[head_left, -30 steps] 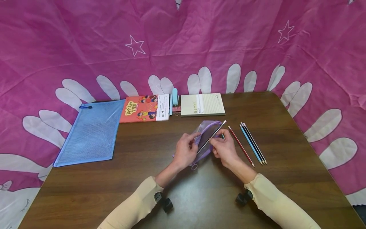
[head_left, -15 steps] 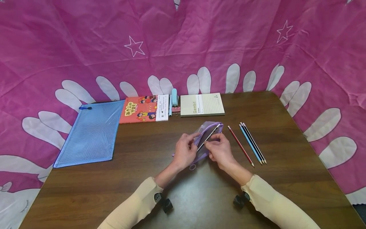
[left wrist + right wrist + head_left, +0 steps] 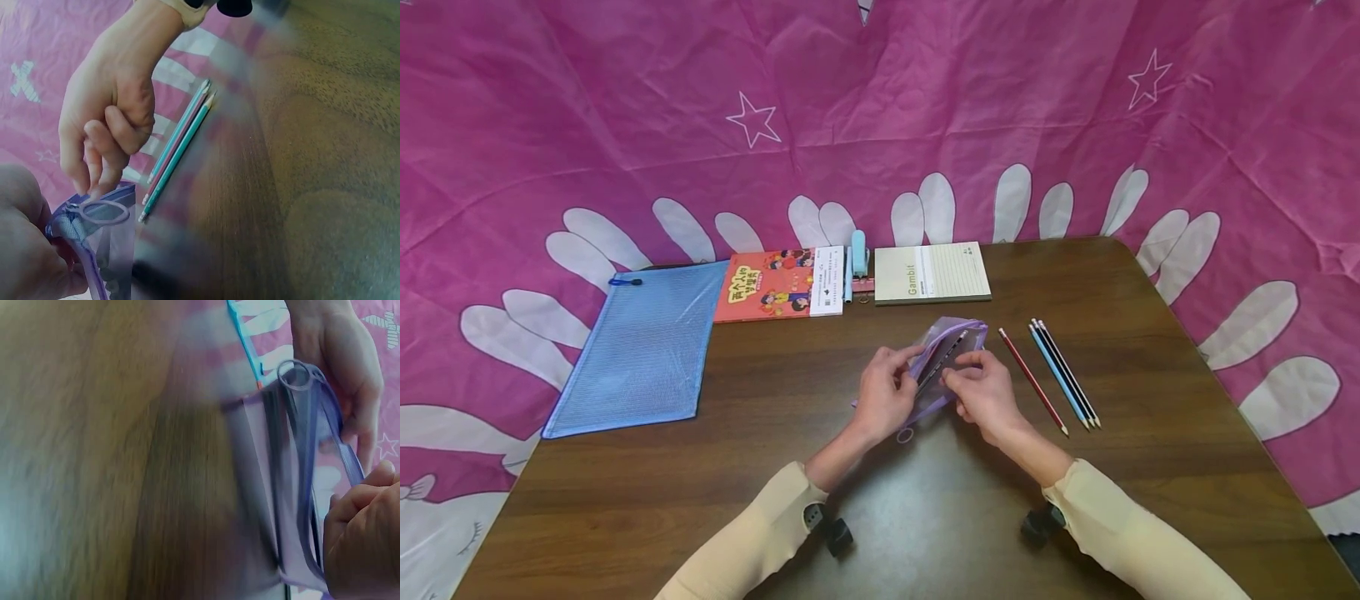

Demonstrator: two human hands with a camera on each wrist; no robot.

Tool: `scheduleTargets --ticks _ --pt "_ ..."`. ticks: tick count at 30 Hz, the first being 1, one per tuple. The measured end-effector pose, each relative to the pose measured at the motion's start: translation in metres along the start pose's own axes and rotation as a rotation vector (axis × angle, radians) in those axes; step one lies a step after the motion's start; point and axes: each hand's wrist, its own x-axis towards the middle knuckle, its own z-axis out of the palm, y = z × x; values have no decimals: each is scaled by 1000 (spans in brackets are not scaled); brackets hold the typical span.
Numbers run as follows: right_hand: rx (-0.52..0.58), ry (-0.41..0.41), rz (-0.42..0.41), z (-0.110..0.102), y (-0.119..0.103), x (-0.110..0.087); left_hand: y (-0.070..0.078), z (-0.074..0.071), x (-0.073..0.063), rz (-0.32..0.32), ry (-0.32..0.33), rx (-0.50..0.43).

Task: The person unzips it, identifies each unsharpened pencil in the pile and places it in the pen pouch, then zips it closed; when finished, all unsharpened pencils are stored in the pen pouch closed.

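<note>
My left hand (image 3: 883,396) grips a see-through purple zip pencil case (image 3: 951,327), whose mouth is held open. A dark patterned pencil (image 3: 953,344) lies slanted inside it, its lower end hidden behind the left hand's fingers. Over the case's right side is my right hand (image 3: 987,390), fingers loosely bent, thumb and forefinger apart from the pencil. In the left wrist view the right hand's fingertips (image 3: 97,190) come close to the case's zip corner; contact there is unclear. A zip ring (image 3: 103,212) hangs from that corner.
Right of the case lie a red pencil (image 3: 1033,382) and a few blue and black pencils (image 3: 1063,373). Along the back are a red book (image 3: 767,287), a light-blue stapler (image 3: 859,254) and a notebook (image 3: 932,273). A blue mesh zip bag (image 3: 640,350) lies at left.
The pencil has slid down into the pencil case, and its top now sits inside the mouth. My right hand moved down-left with it, let go and drew back slightly right. The left hand stayed put.
</note>
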Motion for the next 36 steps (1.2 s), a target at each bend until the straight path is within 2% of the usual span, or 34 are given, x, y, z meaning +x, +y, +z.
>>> scheduleTargets --ticks 4,9,12,15,19,22,26,31,36 --pt "-41 15 -64 -11 -2 1 -2 -3 0 12 6 -5" --pt "-226 71 -265 -32 -7 6 -3 -14 4 15 4 -17" --pt "-320 97 -389 -45 -11 11 -2 -23 8 6 -32 -12" --pt "-393 116 -474 -55 -15 15 -2 -32 13 -14 -88 -34" --pt "-501 132 -581 -64 -17 19 -2 -42 19 -87 -134 -92" --pt "-592 94 -679 -69 -17 22 -3 -46 21 -129 -160 -107" --pt "-701 -21 -784 -72 -15 29 -5 -47 20 -114 -208 -93" --pt "-706 -171 -765 -74 -10 38 -6 -48 18 -78 -242 -93" --pt "-706 -217 -795 -75 -6 40 -11 -50 18 -65 -258 -95"
